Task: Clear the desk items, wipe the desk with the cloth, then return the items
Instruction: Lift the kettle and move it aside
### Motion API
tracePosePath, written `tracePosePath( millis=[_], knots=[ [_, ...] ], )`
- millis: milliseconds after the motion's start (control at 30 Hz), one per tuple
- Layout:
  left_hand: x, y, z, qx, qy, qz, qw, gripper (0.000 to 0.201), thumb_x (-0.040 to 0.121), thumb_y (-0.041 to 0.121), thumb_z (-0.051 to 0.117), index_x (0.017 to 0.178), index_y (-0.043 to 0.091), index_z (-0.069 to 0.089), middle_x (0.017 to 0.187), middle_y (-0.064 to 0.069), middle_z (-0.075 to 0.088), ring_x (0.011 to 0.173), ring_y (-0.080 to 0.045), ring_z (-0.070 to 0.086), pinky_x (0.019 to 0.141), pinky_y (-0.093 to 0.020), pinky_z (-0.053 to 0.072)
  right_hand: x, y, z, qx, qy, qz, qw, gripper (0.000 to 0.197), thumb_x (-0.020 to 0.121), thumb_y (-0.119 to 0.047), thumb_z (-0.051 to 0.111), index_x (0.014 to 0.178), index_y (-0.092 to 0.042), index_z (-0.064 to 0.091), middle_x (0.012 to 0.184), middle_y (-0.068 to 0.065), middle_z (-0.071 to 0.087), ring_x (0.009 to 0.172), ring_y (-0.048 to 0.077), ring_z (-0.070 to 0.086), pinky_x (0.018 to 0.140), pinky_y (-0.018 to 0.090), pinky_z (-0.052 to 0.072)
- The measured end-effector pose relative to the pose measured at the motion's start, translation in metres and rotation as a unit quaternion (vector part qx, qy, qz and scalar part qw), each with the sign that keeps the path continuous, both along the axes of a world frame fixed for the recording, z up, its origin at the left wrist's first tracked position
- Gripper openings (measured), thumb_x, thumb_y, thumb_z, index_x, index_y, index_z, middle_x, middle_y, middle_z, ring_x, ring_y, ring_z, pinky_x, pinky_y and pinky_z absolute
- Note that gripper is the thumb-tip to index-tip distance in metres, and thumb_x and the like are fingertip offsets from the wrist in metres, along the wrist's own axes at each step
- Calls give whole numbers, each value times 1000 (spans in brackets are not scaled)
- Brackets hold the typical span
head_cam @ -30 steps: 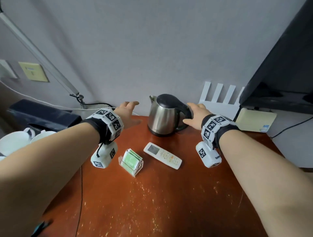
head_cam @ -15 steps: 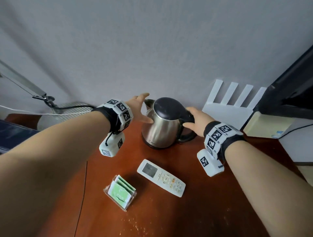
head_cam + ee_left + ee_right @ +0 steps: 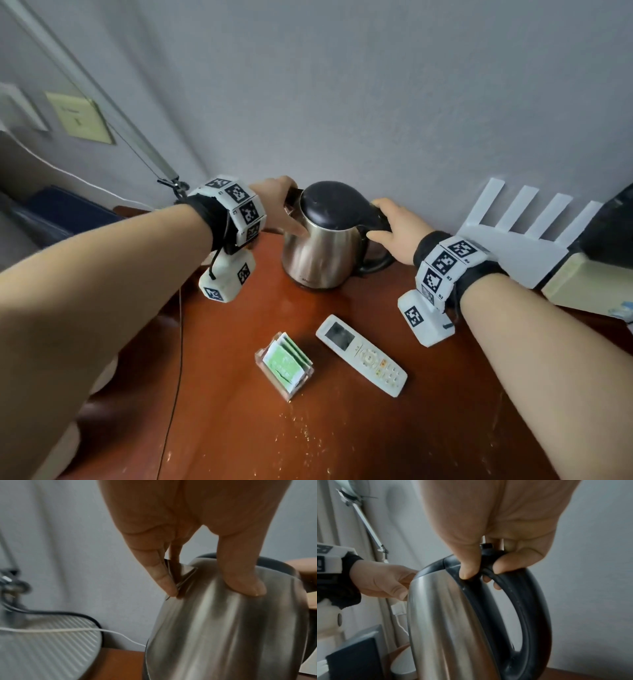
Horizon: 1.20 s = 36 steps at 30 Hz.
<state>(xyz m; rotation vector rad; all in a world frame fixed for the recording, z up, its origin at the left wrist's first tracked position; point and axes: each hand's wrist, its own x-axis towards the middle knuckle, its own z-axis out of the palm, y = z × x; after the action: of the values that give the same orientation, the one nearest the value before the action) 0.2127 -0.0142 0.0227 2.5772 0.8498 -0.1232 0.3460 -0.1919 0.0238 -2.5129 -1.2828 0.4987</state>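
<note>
A steel kettle (image 3: pixel 322 250) with a black lid and handle stands at the back of the red-brown desk (image 3: pixel 342 438). My left hand (image 3: pixel 287 212) holds its spout side: the thumb (image 3: pixel 243 584) presses the steel body and the fingers (image 3: pixel 163 577) lie against the spout. My right hand (image 3: pixel 390 226) grips the top of the black handle (image 3: pixel 532 601), thumb and fingers curled round it. In front of the kettle lie a white remote control (image 3: pixel 363 356) and a clear holder of green packets (image 3: pixel 284 363). No cloth is in view.
A white router (image 3: pixel 513 250) with several antennas leans at the wall to the right, beside a beige box (image 3: pixel 582 284) and a dark screen (image 3: pixel 616 219). A ribbed lamp base (image 3: pixel 42 649) with cables sits left of the kettle. A thin black cable (image 3: pixel 171 377) runs down the desk's left side.
My left hand has moved right from beside the kettle onto its spout and body. My right hand has stayed on the handle. The head view has shifted.
</note>
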Motion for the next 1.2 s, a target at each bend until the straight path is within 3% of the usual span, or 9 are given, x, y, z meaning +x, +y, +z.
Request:
tracePosePath(
  millis=[133,300,500,700,833,933,1000,1200],
  knots=[
    [-53,11,25,40,11,55,998,76,63,44,82,123,11,50,111,-6,64,101,-26,60,83,-32,46,-37,27,14,39,3,60,997,49,93,-15,53,138,-12,34,135,11,48,121,26,49,99,31,37],
    [-105,10,32,65,43,102,992,59,61,44,83,102,6,63,94,-8,67,84,-25,61,69,-30,45,-76,52,11,43,14,115,992,45,93,-14,53,135,-12,38,131,12,50,115,26,51,93,28,37],
    [-134,12,5,56,87,124,987,80,60,45,83,125,10,50,119,-11,59,107,-28,58,92,-40,49,-102,65,-9,7,22,145,989,45,92,-15,54,134,-14,39,132,11,49,117,28,51,99,34,39],
    [-143,12,-6,37,103,119,987,83,60,54,79,128,17,48,121,-11,51,109,-30,54,93,-45,49,-106,71,-18,-16,24,151,988,49,92,-15,54,137,-16,36,137,10,46,122,26,48,100,31,35],
    [-143,11,-10,34,96,113,988,80,63,53,78,128,16,50,125,-10,50,118,-28,46,96,-40,46,-105,70,-17,-21,19,162,986,49,92,-12,54,138,-14,36,136,10,46,120,25,48,97,28,36],
    [-141,8,-17,25,99,115,988,76,65,52,77,124,13,52,125,-12,48,116,-28,48,94,-39,48,-102,66,-18,-32,17,168,985,49,92,-13,53,138,-14,35,135,11,46,108,23,51,85,28,39],
    [-138,4,-20,17,105,112,988,76,66,53,76,126,13,51,126,-13,46,111,-28,53,90,-37,49,-99,62,-20,-44,24,167,985,49,93,-13,53,138,-14,34,134,11,46,109,25,52,82,27,41],
    [-132,-7,-23,4,105,113,988,78,68,51,75,129,11,47,127,-14,42,109,-30,54,94,-39,48,-91,51,-30,-40,23,146,988,52,92,-14,54,140,-16,35,135,11,47,116,27,52,95,35,46]
  ],
)
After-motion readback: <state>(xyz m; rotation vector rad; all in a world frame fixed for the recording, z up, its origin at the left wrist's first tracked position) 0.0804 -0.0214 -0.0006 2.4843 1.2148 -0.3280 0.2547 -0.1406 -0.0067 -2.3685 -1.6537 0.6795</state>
